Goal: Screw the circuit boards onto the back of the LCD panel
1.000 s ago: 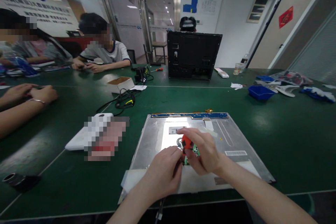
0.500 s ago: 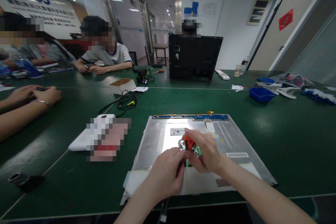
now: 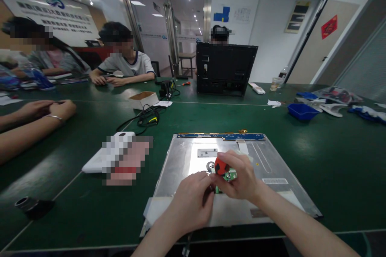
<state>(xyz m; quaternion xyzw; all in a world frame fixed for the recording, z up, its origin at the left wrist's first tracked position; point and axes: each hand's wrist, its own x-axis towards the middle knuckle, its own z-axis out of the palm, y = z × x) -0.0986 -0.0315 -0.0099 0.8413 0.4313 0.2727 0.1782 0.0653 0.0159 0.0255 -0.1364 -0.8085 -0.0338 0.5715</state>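
Note:
My right hand (image 3: 243,178) is closed around the red and black handle of a screwdriver (image 3: 221,166), whose tip is hidden behind my fingers. Close beside it, my left hand (image 3: 193,196) has its fingers pinched together near the screwdriver's lower end; what they hold, if anything, cannot be made out. Both hands are over a small green circuit board (image 3: 231,174) on the metal back of a flat display panel (image 3: 271,164). Along the panel's far edge runs a narrow blue circuit board (image 3: 247,137). A cable (image 3: 187,247) hangs past the near table edge.
Left of the panel lie a white device (image 3: 99,158) and a blurred pink item (image 3: 141,154), with black cables (image 3: 147,117) and an open cardboard box (image 3: 143,99) behind. A black monitor housing (image 3: 226,68) stands opposite. A blue tray (image 3: 302,111) sits right. Another person's hands (image 3: 57,110) rest at left.
The screwdriver handle has tilted, so more of its red end faces me. My hands stay at the same spot on the panel. The whole view has shifted slightly.

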